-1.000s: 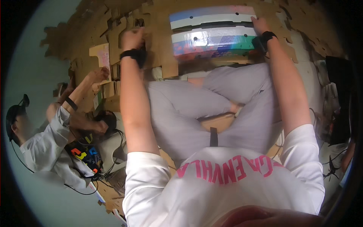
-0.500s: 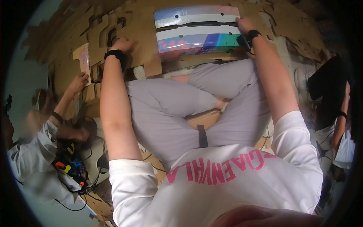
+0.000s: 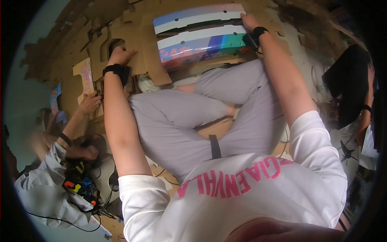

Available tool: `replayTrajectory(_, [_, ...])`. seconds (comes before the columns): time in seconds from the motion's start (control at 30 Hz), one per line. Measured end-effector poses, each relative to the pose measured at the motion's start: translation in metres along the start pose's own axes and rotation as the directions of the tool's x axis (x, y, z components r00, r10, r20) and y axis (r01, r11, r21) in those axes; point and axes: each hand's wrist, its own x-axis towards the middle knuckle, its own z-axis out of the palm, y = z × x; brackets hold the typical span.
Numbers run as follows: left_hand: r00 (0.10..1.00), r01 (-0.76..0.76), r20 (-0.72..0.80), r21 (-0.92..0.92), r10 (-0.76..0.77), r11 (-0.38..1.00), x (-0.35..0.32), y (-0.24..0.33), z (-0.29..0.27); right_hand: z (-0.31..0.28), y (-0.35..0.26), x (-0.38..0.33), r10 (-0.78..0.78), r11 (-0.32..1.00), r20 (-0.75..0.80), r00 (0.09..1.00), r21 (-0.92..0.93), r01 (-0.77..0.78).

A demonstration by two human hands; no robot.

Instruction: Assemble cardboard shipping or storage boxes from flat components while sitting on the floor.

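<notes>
A colourful cardboard box [image 3: 221,44], banded in white, blue, pink and green, lies in front of my crossed legs with a dark gap between its two long upper flaps. Small dark round holes dot the white strips. My right hand [image 3: 249,22] grips its right end, thumb at the corner, the other fingers partly hidden. To the left of the box, my left hand [image 3: 121,55] hovers over or rests on a brown cardboard sheet [image 3: 145,48], beside a cut-out. Its thumb stretches out apart from the fingers, and nothing shows in it.
Brown die-cut cardboard [image 3: 90,38] covers the floor at the far side. On the left, a co-worker's hand [image 3: 90,103] holds a printed cardboard piece [image 3: 86,76]. A blue printed piece [image 3: 55,101] is beyond it. Another person's dark-clothed leg [image 3: 344,86] is at the right.
The box appears shifted left, and the gap between its flaps is wider. My left hand has moved left and its thumb now stands out. The co-worker's piece has shifted; a blue piece shows.
</notes>
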Motion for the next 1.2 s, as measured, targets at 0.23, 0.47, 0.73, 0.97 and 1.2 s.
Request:
replayTrajectory(0.23, [0.921, -0.386, -0.013, -0.150, 0.388, 0.910, -0.055, 0.066, 0.013, -0.001, 0.020, 0.018, 0.028, 0.992, 0.162, 0.986, 0.120, -0.048])
replayTrajectory(0.47, [0.894, -0.438, 0.014, 0.251, 0.449, 0.864, -0.080, 0.109, 0.037, 0.006, 0.036, 0.024, -0.023, 0.995, 0.113, 0.993, -0.091, 0.033])
replayTrajectory(0.73, [0.944, -0.297, 0.140, -0.045, 0.300, 0.954, -0.055, 0.063, -0.010, 0.014, 0.023, 0.021, 0.054, 0.998, 0.263, 0.963, -0.040, -0.045])
replayTrajectory(0.97, [0.984, -0.115, 0.176, 0.465, 0.036, 0.878, -0.035, 0.028, -0.029, -0.002, -0.014, -0.008, 0.074, 0.997, 0.083, 0.994, -0.032, -0.072])
replayTrajectory(1.2, [0.769, -0.608, 0.095, 0.412, 0.632, 0.679, -0.042, 0.066, 0.034, -0.003, -0.015, -0.007, 0.109, 0.993, 0.074, 0.991, -0.044, -0.106])
